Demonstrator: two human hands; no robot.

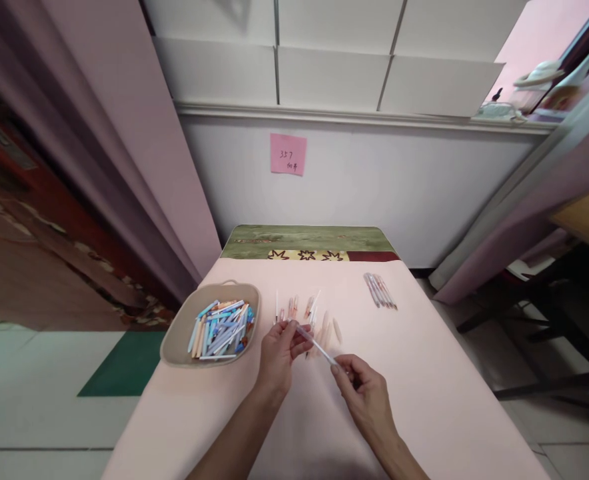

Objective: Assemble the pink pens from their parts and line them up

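My left hand [280,350] and my right hand [363,385] are both closed on one slim, pale pen [319,347] held slantwise above the table. My left fingers pinch its lilac upper-left end. My right thumb and fingertips grip the whitish lower-right end. Whether it is one piece or two joined parts is too small to tell. Just beyond my hands lie loose pen parts [293,305], some of them thin white tubes, partly hidden by my left fingers. A beige basket [172,347] left of my left hand holds many blue, lilac, white and orange pen parts [222,327].
A row of similar pens [380,291] lies at the table's right side. Pale pink cloth [424,400] covers most of the table, with a green patterned strip [254,240] at the far edge. A pink note [288,154] is on the wall. Dark furniture [564,333] stands on the right.
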